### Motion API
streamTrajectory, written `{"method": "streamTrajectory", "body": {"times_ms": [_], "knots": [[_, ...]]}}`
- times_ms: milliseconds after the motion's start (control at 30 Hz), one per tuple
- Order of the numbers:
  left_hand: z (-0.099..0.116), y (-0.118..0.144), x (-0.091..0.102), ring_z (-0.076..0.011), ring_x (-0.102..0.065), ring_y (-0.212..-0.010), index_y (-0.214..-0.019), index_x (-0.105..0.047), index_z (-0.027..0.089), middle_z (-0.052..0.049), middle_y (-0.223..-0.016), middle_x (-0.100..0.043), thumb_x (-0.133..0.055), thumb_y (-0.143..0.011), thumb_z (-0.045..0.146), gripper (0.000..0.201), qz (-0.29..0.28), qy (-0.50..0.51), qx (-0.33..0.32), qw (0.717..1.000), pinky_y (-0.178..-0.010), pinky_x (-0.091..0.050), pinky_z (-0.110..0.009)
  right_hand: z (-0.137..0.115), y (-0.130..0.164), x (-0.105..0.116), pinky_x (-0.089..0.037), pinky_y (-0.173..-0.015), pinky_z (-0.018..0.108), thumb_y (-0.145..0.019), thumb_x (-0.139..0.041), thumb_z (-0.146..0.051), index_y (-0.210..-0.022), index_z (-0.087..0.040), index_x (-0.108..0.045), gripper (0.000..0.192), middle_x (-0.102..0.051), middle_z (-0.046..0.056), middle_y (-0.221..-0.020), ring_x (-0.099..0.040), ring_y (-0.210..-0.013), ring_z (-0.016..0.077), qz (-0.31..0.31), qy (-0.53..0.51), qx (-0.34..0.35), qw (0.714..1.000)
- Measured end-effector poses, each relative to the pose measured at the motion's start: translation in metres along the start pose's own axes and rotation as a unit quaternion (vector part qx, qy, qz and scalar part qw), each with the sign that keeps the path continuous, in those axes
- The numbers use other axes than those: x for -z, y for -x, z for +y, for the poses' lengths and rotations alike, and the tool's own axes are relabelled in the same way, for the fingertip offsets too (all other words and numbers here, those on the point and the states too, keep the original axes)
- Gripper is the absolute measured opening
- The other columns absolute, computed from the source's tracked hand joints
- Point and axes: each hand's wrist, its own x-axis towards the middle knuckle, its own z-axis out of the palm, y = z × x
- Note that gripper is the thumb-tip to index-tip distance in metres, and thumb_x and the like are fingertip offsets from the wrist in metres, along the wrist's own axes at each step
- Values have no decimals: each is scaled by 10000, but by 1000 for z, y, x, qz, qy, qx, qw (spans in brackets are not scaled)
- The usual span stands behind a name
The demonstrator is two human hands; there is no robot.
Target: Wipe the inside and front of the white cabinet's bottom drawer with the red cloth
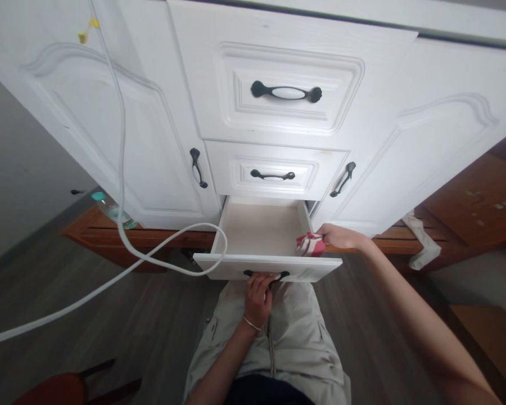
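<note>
The lowest drawer [257,225] of a white cabinet is pulled out in front of my legs, its pale bottom bare over most of its area. My left hand [258,298] has its fingers curled over the drawer's dark handle [285,275]. At the drawer's right side, my right hand [341,235] grips a red and white cloth [311,244]. The cloth is bunched up and hangs over the right rear corner of the drawer front. Part of it dips inside the drawer, and my fingertips are partly hidden.
Above are two closed drawers [274,167], with a cabinet door on each side. A white cable [122,169] loops across the left and over the drawer's left corner. A plastic bottle [113,210] and a whitish cloth [421,242] lie on the wooden ledge. A stool [54,389] stands lower left.
</note>
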Motion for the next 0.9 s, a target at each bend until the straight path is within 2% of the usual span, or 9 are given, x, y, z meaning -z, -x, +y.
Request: {"method": "streamTrajectory", "body": {"times_ms": [67, 100, 133, 200, 267, 300, 467, 700, 900], "knots": [[-2, 0, -1, -225, -607, -1085, -1174, -662, 227, -56, -1048, -718, -480, -883, 24, 399, -1, 4, -6, 1000, -975, -506, -401, 16, 28, 1, -546, -795, 389, -639, -646, -221, -689, -142, -775, 160, -768, 91, -773, -695, -861, 312, 104, -163, 5, 981], [-3, -1, 0, -221, -606, -1079, -1176, -661, 229, -54, -1046, -718, -477, -883, 23, 403, -5, 7, -11, 1000, -970, -502, -393, 26, 43, -4, -546, -839, 420, -638, -658, -219, -703, -150, -778, 152, -773, 110, -809, -696, -906, 322, 184, -245, 8, 952], [-4, -3, 1, -216, -605, -1073, -1179, -659, 230, -52, -1047, -717, -474, -884, 24, 405, -11, 11, -14, 1000, -969, -497, -385, 39, 58, -14, -539, -885, 451, -631, -674, -211, -714, -158, -777, 142, -775, 121, -841, -696, -944, 327, 279, -320, 8, 905], [-6, -8, 4, -206, -599, -1073, -1187, -653, 230, -49, -1060, -717, -470, -895, 36, 396, -27, 22, -17, 999, -978, -483, -375, 65, 87, -43, -501, -995, 511, -580, -715, -178, -759, -175, -770, 187, -777, 102, -915, -698, -988, 312, 457, -439, 8, 774], [-9, -16, 7, -203, -590, -1098, -1205, -642, 228, -51, -1093, -714, -473, -915, 76, 369, -53, 33, -16, 998, -997, -464, -378, 88, 111, -80, -449, -1096, 505, -548, -750, -162, -800, -201, -761, 256, -776, 56, -984, -699, -1013, 270, 541, -524, -11, 658], [-11, -22, 8, -205, -585, -1111, -1215, -636, 227, -54, -1111, -712, -476, -927, 108, 351, -69, 39, -16, 997, -1005, -456, -381, 96, 119, -99, -437, -1122, 491, -569, -764, -181, -849, -212, -763, 282, -773, 45, -1028, -696, -1036, 253, 537, -556, -24, 634], [-27, -62, -1, -196, -561, -1127, -1209, -627, 227, -49, -1162, -694, -415, -996, 229, 300, -125, 70, 0, 990, -1026, -419, -389, 94, 121, -162, -516, -1068, 479, -742, -783, -352, -1149, -245, -721, 426, -745, 58, -1189, -698, -1082, 241, 418, -655, -102, 621], [-62, -131, -42, -204, -526, -1117, -1133, -638, 233, -40, -1129, -685, -412, -1026, 287, 256, -131, 55, 27, 989, -1048, -406, -385, 51, 53, -195, -617, -870, 388, -742, -789, -321, -1062, -220, -733, 340, -785, 52, -1068, -739, -937, 216, 366, -751, -132, 533], [-88, -175, -66, -220, -530, -1096, -1077, -661, 233, -39, -1093, -688, -481, -999, 288, 204, -158, 28, 31, 987, -1041, -423, -384, 32, 18, -239, -624, -839, 419, -738, -775, -338, -990, -197, -726, 293, -795, 65, -976, -750, -883, 232, 314, -778, -163, 519]]}}
